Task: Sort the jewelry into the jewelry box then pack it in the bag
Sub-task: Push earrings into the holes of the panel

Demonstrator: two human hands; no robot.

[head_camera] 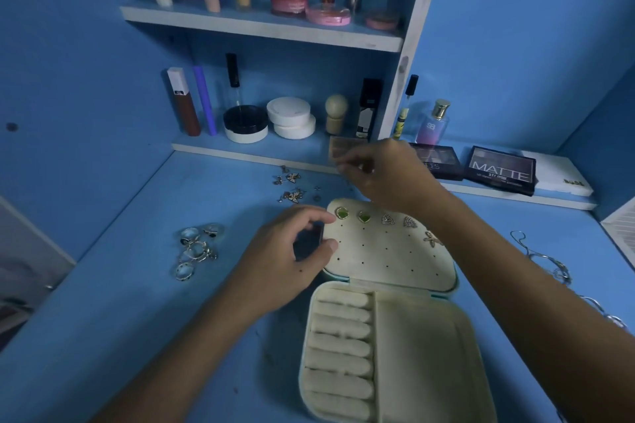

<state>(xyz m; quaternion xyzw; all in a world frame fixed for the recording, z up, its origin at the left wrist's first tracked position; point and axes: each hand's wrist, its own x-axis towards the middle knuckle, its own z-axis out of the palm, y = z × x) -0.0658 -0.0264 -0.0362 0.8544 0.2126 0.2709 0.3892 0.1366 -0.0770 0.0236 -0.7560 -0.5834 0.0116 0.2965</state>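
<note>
Silver butterfly earrings (291, 187) lay just left of the right hand (385, 175), its fingertips pinched, contents unclear; left hand (295, 251) gripped the jewelry box lid (385, 254)

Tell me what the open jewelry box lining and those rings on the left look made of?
The jewelry box lining looks like soft cream velvet or suede-like fabric: matte, no glare, with padded rolls. The rings look like silver-toned metal, since they throw bright glints; some carry dark or pale stones. Real silver or plated, I cannot tell.
</note>
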